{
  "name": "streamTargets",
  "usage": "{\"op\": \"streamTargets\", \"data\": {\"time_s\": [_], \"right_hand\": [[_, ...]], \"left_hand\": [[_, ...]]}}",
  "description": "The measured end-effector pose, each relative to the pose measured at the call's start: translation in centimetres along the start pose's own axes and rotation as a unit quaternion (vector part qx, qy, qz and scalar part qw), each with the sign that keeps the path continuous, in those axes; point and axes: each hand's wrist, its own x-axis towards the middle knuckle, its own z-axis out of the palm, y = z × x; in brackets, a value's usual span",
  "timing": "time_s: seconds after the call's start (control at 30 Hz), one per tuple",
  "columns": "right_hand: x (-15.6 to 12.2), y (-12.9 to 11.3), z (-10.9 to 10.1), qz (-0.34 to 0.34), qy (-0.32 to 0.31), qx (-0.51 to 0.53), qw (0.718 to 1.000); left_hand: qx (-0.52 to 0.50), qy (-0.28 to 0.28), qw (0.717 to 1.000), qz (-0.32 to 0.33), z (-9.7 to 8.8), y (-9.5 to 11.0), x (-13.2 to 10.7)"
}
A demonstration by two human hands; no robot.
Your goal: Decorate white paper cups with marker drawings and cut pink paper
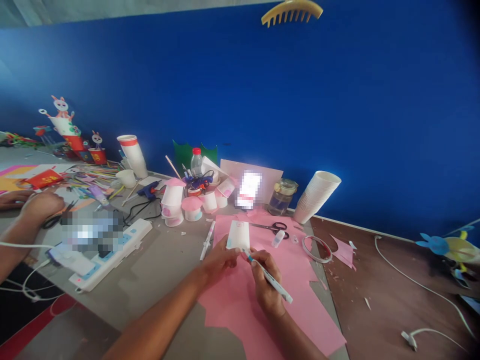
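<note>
My left hand (221, 257) is closed around the lower side of a white paper cup (238, 234), which has a small pinkish drawing near one end and a bluish patch at its side. In my right hand (268, 280) a white marker (275, 284) is gripped, its tip close to the cup's lower edge; whether it touches I cannot tell. Both hands are over a sheet of pink paper (296, 295) with cut edges. Beyond the cup lie black scissors (279, 229) and a small clear-and-white piece (278, 238). Another slim pen (207, 241) lies to the left.
Behind stand a lit phone (248, 190), a glass jar (283, 197), a leaning cup stack (318, 195) and small pink-roofed paper-cup houses (173, 200). A tape roll (317, 249) lies right. Left are a power strip (112, 255), a blue glue gun (149, 189) and another person's hand (43, 207).
</note>
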Motion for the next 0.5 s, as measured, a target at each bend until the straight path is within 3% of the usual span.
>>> {"op": "streamTargets", "data": {"time_s": [0.23,0.4,0.5], "right_hand": [[-0.1,0.5,-0.1,0.039,0.015,0.025,0.999],[-0.2,1.0,0.0,0.103,0.079,0.079,0.988],[-0.1,1.2,0.2,0.089,0.099,0.077,0.988]], "left_hand": [[0.004,-0.011,1.0,0.011,0.5,0.6,-0.3],[0.01,-0.01,1.0,0.006,0.4,0.8,-0.3],[0.008,-0.014,1.0,0.008,0.4,0.8,-0.3]]}}
